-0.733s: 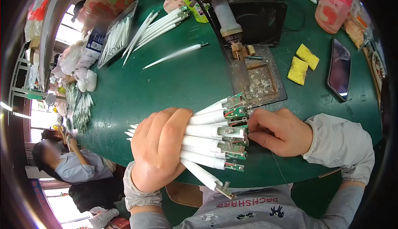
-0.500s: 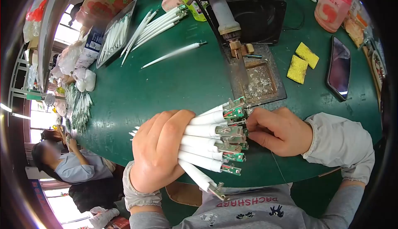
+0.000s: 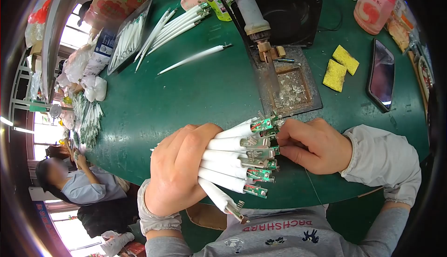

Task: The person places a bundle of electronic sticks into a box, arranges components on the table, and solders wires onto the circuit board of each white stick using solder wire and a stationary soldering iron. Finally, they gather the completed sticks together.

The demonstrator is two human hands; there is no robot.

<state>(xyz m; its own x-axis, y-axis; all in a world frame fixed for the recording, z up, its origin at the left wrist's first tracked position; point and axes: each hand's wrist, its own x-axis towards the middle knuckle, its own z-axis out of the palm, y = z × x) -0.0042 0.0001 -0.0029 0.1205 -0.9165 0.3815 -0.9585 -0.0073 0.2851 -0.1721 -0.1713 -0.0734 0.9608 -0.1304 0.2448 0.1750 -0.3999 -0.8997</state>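
Observation:
My left hand [image 3: 179,171] is wrapped round a bundle of white pen-shaped tubes [image 3: 223,171], held above the green table. Small green circuit boards [image 3: 259,154] with metal springs stick out of their right-hand ends. One tube [image 3: 216,194] slants lower than the others, its board end pointing down. Beside the boards, my right hand [image 3: 314,147] is closed, thumb and forefinger pinched at the ends. Whatever lies between those fingertips is too small to make out. A thin wire [image 3: 314,189] runs down below my right hand.
A soldering iron [image 3: 257,22] hangs over a metal base [image 3: 316,101] with solder scraps. To the right lie two yellow sponges [image 3: 334,76] and a phone [image 3: 382,78]. Back left, a tray [image 3: 111,66] holds more white tubes; one tube [image 3: 193,59] lies alone. A person [image 3: 93,185] sits at left.
The bundle has turned slightly in my left hand, and its lower board ends have shifted a little left. My right hand stays pinched in nearly the same place.

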